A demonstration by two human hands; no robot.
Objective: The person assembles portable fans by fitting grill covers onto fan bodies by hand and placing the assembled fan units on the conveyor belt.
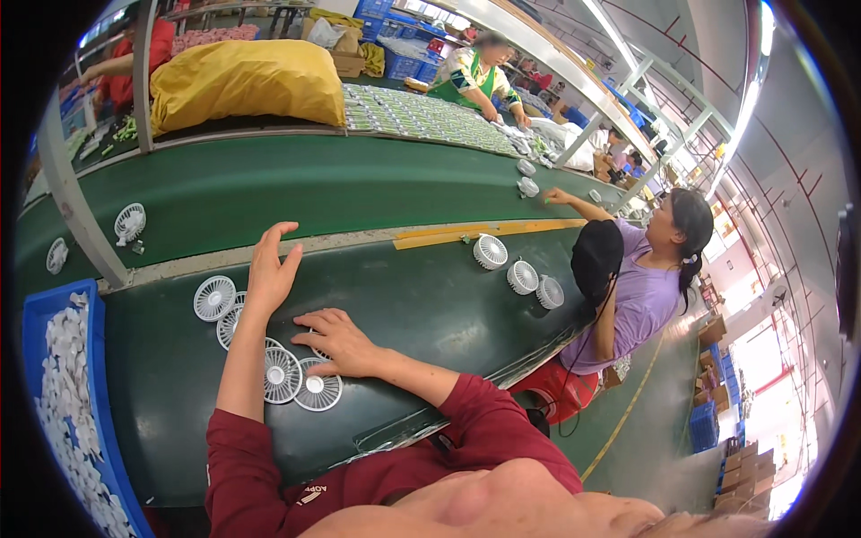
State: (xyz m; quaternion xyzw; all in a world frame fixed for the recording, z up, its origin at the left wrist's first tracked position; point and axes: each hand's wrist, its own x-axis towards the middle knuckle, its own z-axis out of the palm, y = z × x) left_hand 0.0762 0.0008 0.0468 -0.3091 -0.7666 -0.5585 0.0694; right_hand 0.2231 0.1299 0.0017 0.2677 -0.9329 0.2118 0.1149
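Note:
My left hand [272, 268] is raised above the dark green conveyor belt [421, 305], fingers apart, holding nothing. It hovers just right of a white round fan grille [214, 298]. My right hand [336, 341] lies flat on the belt, fingers spread, touching a cluster of white fan grilles [317, 391] [282, 374]. More white grilles [490, 251] [523, 276] [550, 291] lie further right on the belt. Both my sleeves are dark red.
A blue bin [36, 314] full of small white parts stands at my left. A person in a purple shirt [641, 300] works at the belt on my right. A second green belt [314, 184] runs behind, with a yellow sack [247, 81] and another worker [475, 76] beyond.

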